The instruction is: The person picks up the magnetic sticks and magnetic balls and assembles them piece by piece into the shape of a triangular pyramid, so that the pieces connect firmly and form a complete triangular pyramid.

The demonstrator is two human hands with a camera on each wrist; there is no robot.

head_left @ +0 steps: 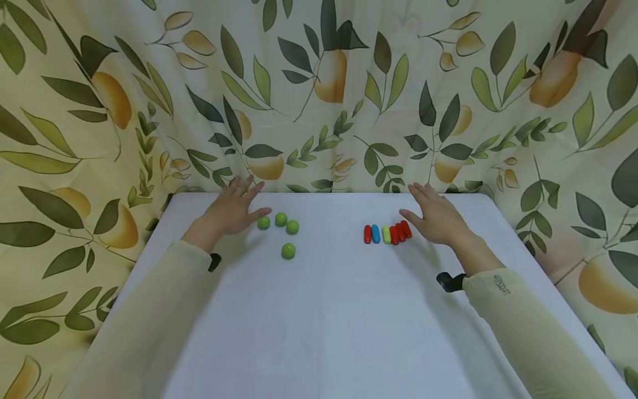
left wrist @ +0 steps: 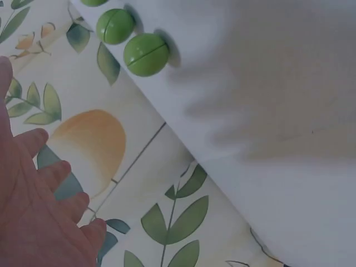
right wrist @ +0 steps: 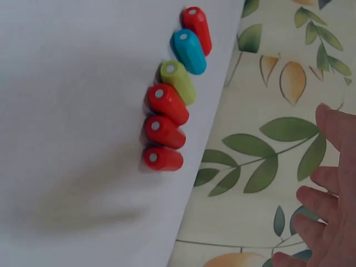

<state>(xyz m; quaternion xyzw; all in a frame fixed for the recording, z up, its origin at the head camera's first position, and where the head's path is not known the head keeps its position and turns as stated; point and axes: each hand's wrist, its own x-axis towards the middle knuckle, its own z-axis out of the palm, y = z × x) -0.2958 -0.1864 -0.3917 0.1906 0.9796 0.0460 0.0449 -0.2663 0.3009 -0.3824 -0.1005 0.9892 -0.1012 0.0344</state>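
Observation:
My left hand (head_left: 230,210) is held over the far left of the table with its fingers spread and nothing in it. Several green balls (head_left: 292,226) lie just right of its thumb; in the left wrist view a ball (left wrist: 146,54) shows a seam line across it. Over the far right side, my right hand (head_left: 436,215) is likewise spread and holds nothing. Left of its thumb is a row of small capsule-shaped pieces: red (head_left: 368,234), blue (head_left: 376,233), yellow-green (head_left: 386,234) and more red. In the right wrist view, a red piece (right wrist: 165,158) has a pale dot on its end.
A white table (head_left: 319,321) stretches between both arms. Behind it and along both sides hangs a curtain (head_left: 309,127) printed with leaves and fruit. Dark straps (head_left: 451,282) show at the sleeve cuffs.

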